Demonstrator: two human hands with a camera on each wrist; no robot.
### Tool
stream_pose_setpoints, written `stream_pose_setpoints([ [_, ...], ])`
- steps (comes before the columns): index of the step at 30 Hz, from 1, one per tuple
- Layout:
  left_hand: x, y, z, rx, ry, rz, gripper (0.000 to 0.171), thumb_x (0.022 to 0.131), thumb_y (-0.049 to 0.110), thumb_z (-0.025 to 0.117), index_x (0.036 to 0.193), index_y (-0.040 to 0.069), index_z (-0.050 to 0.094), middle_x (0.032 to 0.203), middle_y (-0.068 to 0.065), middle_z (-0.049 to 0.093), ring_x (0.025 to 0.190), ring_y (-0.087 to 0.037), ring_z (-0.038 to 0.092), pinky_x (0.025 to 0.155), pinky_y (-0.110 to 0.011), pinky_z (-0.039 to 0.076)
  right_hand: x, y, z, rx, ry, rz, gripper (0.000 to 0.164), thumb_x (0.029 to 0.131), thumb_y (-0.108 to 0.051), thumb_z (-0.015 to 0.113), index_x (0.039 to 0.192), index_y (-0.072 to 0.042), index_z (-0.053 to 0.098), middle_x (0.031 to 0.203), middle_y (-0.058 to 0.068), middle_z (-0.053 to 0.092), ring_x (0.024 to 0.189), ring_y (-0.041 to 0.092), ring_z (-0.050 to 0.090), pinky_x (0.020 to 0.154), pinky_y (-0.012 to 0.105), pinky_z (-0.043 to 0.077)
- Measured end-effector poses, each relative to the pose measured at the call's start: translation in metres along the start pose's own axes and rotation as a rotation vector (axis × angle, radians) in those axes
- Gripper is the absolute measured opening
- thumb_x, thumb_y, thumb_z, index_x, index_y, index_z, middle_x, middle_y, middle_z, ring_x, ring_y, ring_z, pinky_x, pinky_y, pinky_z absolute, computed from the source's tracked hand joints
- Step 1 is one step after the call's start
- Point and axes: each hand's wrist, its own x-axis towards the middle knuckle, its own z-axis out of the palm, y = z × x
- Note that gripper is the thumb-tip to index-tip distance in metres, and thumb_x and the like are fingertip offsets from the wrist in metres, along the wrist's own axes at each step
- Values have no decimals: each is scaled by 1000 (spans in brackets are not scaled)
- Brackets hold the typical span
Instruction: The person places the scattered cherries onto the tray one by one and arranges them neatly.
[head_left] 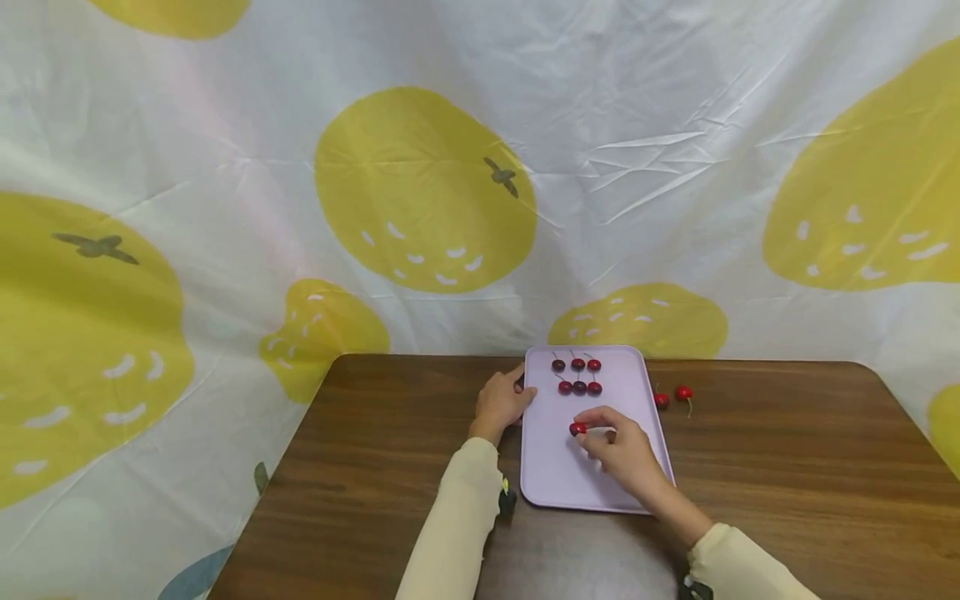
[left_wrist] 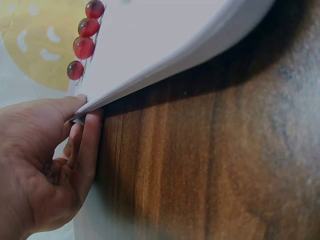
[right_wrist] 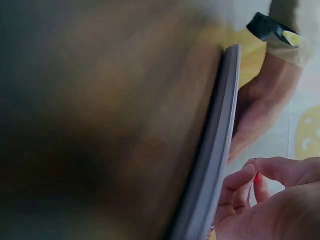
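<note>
A pale lilac tray (head_left: 551, 475) lies on the wooden table, with two short rows of dark red cherries (head_left: 578, 388) near its far end. My left hand (head_left: 501, 406) holds the tray's left edge. In the left wrist view the thumb (left_wrist: 75, 103) is on the rim and fingers reach below it. Over the middle of the tray, my right hand (head_left: 626, 454) pinches a red cherry (head_left: 577, 428) between thumb and fingertips. The right wrist view shows only a bit of red between those fingers; the rest is hidden.
Two more red cherries, one with a curved stem (head_left: 683, 392), lie on the table (head_left: 787, 467) just right of the tray. Behind the table's far edge hangs a white cloth (head_left: 585, 208) printed with yellow fruit.
</note>
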Motion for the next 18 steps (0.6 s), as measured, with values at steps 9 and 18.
stream_pose_setpoints([
  [9,3,-3,2,13,7,15,59,103,37,68,158,27,51,111,-9,63,102,-26,62,88,-42,53,25,-13,5,-271,-20,-99,19,91,-7,78,110,-9,75,108,12,78,65,9,60,55,26,47],
  [18,3,-2,1,8,-1,18,60,103,37,68,159,26,50,111,-8,62,99,-24,61,83,-39,52,45,-10,7,-314,-66,-140,20,88,-1,77,107,-6,75,106,14,78,72,10,64,62,25,49],
])
